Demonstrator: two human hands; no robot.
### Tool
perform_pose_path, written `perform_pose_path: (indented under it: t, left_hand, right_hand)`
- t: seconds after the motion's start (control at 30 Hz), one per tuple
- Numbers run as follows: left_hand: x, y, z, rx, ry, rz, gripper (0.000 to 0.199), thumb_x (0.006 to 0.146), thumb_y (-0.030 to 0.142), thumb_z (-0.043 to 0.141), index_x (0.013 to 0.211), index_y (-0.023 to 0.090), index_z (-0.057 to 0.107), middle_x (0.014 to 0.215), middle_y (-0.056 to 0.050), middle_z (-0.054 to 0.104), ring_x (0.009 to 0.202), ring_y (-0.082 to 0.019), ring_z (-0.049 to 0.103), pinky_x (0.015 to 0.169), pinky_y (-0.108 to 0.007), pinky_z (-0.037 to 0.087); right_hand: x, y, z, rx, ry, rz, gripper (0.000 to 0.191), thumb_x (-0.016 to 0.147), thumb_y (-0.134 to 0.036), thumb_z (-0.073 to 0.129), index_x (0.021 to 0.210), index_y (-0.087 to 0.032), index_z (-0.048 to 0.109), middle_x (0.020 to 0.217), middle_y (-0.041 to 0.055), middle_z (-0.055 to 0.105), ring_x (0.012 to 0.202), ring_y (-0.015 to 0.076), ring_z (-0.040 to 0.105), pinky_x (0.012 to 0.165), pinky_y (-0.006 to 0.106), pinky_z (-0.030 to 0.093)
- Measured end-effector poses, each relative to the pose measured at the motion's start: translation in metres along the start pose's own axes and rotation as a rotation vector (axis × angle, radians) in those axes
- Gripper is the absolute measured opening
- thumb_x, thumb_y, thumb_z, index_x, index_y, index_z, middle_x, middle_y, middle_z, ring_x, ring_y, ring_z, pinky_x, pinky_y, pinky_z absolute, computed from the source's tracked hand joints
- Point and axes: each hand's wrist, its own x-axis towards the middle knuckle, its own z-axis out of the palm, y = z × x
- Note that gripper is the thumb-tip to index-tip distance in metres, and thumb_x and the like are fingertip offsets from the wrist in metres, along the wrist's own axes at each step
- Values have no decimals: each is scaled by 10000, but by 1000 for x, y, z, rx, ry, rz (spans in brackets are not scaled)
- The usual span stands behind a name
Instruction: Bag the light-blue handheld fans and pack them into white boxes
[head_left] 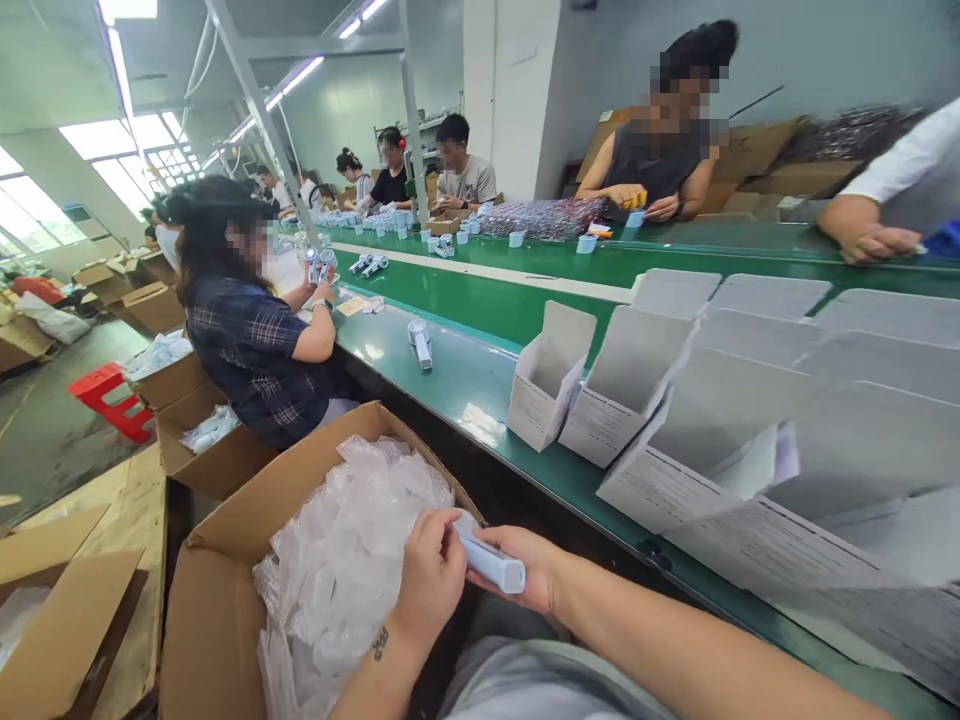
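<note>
A light-blue handheld fan (495,562) is held between both hands, its squared handle end pointing toward the lower right. My left hand (431,575) is closed round its far end, which the fingers mostly hide. Around the handle, my right hand (536,570) grips from the side and underneath. Just left of the hands stands a cardboard box (217,610) filled with clear bubble-wrap bags (337,560). Another light-blue handheld fan (421,345) lies on the green workbench (480,425) beyond the box.
Open white cartons (551,385) stand in rows on the bench at right. A green conveyor belt (480,290) runs behind. A co-worker (247,310) sits at left holding similar fans (320,265); several people work across the belt. A red stool (112,400) stands at far left.
</note>
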Motion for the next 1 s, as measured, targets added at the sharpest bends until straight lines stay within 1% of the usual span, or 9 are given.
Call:
perform_pose_path:
  t: [0.13,0.3,0.47,0.57,0.63,0.7,0.8,0.9,1.0]
  left_hand:
    - [12,-4,-14,-31,98,-90,207,846,213,504,946,187,683,878,-76,685,805,-202,657,721,-312,545]
    - [32,9,-54,-186,154,-213,307,865,410,582,1040,181,688,938,-96,709,861,-232,684,749,-328,562]
    - [41,34,-62,-187,-55,-9,1014,581,501,864,1455,255,414,1357,-150,588,1194,-336,599,876,-388,566]
    - [58,45,-63,-111,-69,-52,676,654,475,824,1257,258,609,1112,-92,715,958,-280,691,742,-349,588]
    - [83,53,-71,-164,36,-121,421,732,490,760,1042,213,693,860,-51,727,718,-214,680,573,-284,552]
    - [118,65,-80,-331,225,-140,439,697,493,791,978,173,684,788,-29,699,615,-166,632,469,-227,488]
    - [178,90,-76,-700,406,-33,515,629,458,839,999,161,639,868,-27,687,651,-138,625,423,-167,428]
    - [227,114,-47,-945,240,-16,530,580,413,850,994,176,618,861,-10,671,600,-105,601,379,-140,374]
    - [255,123,-19,-937,-3,-134,501,555,364,849,956,168,619,825,-12,665,553,-100,583,355,-153,382]
  right_hand:
    - [-17,-11,7,-95,-31,-178,141,881,-168,528,752,-163,583,643,25,600,590,148,599,615,306,561]
    - [-63,-42,15,-202,-64,-588,221,781,-247,699,659,-185,526,731,-33,534,673,105,510,679,241,506]
    - [-83,-60,41,-214,-188,-823,359,815,-538,606,757,-209,475,767,-17,576,744,145,575,782,332,519]
    - [-100,-67,43,-301,-170,-981,369,832,-554,586,746,-212,475,773,9,585,776,182,585,816,380,508]
    - [-121,-77,32,-586,69,-1271,237,870,-427,601,838,-192,584,1002,101,642,988,258,588,925,444,465]
    - [-144,-96,15,-978,567,-1500,205,869,-268,638,1055,-183,654,1390,191,503,1295,366,425,1055,543,342]
    - [-163,-132,-8,-1411,1133,-1255,433,761,-230,791,1172,-171,668,1618,218,175,1456,498,76,1083,678,184]
    - [-160,-162,-21,-1646,1162,-921,487,728,-344,830,1160,-158,701,1566,231,314,1462,521,-8,1065,762,46]
    - [-153,-173,-28,-1697,1120,-857,444,797,-382,764,1181,-168,708,1338,221,582,1468,508,2,1030,805,-55]
